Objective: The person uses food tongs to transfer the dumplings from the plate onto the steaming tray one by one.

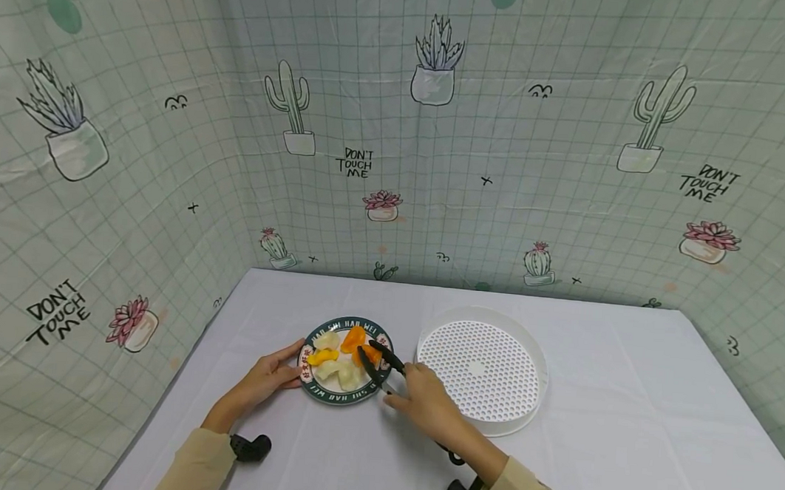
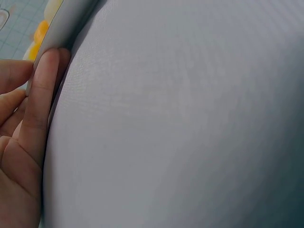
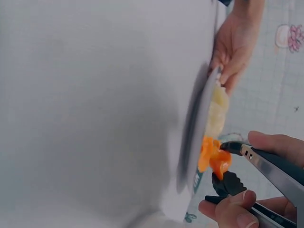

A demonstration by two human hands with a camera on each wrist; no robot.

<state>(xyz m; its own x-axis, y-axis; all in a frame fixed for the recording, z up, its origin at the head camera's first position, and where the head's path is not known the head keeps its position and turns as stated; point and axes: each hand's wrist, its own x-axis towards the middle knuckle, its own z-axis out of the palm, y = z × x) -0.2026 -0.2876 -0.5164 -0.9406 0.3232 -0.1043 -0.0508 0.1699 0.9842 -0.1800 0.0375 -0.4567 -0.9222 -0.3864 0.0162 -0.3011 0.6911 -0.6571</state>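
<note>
A round plate (image 1: 339, 398) with a dark green, lettered rim holds pale, yellow and orange pieces of food. My left hand (image 1: 269, 376) grips its left edge, fingers reaching under the rim in the left wrist view. Black-tipped tongs (image 1: 394, 360) with metal arms are in my right hand (image 1: 429, 404), thumb on one arm and fingers on the other. Their parted tips reach over the plate's right side, one on each side of an orange piece (image 3: 220, 162). In the right wrist view one tip touches that piece; the other stands lower, apart from it.
Right of the plate lies a round white perforated tray (image 1: 483, 353) with a raised rim, close to my right hand. A white cloth covers the table (image 1: 611, 390). Behind it hangs a cactus-printed curtain (image 1: 464, 145). Black wrist mounts (image 1: 251, 448) sit at both sleeves.
</note>
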